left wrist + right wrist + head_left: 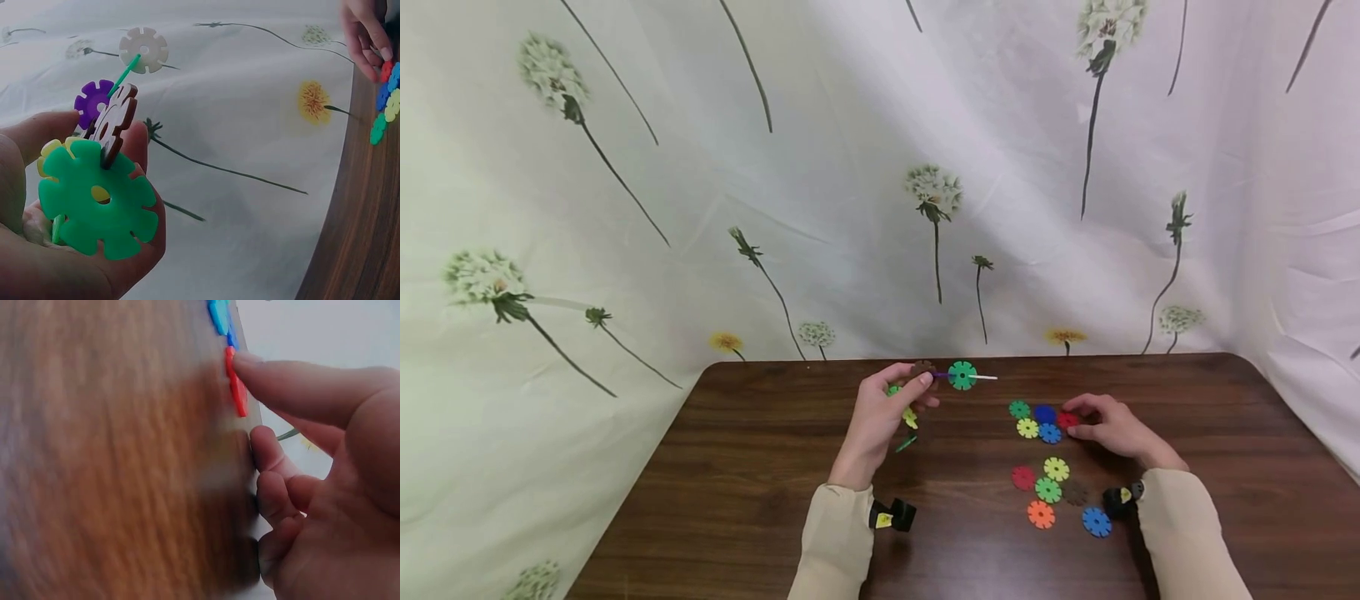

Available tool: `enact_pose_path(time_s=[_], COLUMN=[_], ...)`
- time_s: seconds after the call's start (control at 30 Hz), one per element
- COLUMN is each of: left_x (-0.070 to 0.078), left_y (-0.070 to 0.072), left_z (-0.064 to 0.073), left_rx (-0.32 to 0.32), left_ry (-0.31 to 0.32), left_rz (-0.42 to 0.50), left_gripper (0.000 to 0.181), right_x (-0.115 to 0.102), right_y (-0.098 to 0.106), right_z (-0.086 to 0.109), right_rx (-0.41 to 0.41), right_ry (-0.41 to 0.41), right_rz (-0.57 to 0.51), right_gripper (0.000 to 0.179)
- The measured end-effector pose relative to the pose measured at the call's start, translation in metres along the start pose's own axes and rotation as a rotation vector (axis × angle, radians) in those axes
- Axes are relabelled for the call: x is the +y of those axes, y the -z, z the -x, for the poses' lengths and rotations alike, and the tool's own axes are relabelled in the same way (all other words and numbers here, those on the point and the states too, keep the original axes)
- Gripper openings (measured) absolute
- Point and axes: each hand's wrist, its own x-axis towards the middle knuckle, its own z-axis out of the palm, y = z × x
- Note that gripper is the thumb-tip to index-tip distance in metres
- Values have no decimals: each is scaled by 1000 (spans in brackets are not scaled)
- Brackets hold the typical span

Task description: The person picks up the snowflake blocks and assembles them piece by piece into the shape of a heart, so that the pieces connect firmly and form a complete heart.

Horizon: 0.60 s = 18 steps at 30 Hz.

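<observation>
My left hand grips a joined piece of notched plastic discs, raised above the far part of the table. In the left wrist view the piece includes a large green disc, a brown disc, a purple disc and a white disc. A yellow disc shows partly behind the green one. My right hand pinches a red disc at the table surface, thumb on its near edge. Touching or beside the red disc lie a dark blue disc and a lighter blue disc.
Also in that far group are a green disc and a yellow disc. Nearer lie several more loose discs, among them an orange disc and a blue disc. A dandelion-print curtain hangs behind the wooden table.
</observation>
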Motion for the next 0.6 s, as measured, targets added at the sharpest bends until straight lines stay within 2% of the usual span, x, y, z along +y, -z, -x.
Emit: enact_pose_path(time_s=[0.27, 0.6], left_x=[0, 0], left_y=[1, 2], left_z=[0, -1], left_rx=[-1, 8], left_ry=[-1, 8], left_rz=[2, 17], left_gripper=[23, 19], right_x=[-3, -9], right_y=[-2, 1], right_z=[-2, 0], right_rx=[1, -5], right_ry=[-58, -91], right_rz=[39, 17], right_gripper=[29, 26])
